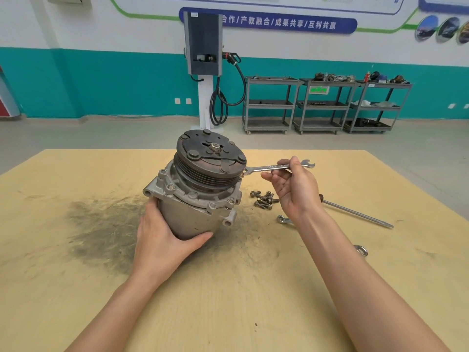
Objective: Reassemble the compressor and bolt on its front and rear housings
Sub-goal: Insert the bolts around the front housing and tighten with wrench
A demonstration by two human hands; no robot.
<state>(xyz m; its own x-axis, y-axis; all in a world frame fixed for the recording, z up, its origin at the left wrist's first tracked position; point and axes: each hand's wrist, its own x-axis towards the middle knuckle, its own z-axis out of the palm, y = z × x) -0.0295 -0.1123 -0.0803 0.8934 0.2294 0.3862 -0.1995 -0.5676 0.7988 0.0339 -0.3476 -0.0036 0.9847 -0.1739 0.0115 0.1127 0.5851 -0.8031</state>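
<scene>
The grey compressor [195, 199] stands tilted on the table, its dark pulley and clutch plate [210, 156] facing up. My left hand [162, 237] grips the lower body of the compressor from the near side. My right hand [294, 189] pinches an open-ended wrench [274, 167] between thumb and fingers. The wrench's left jaw sits at a bolt on the right edge of the front housing, just under the pulley. A pile of loose bolts [264, 199] lies on the table right of the compressor.
A long screwdriver [360, 214] lies to the right of my right wrist. A ring spanner [283, 219] shows partly under my right forearm, its other end [361, 250] beyond it. A dark greasy smear [101, 224] covers the wooden table [76, 288] at left. Metal carts [317, 105] stand by the far wall.
</scene>
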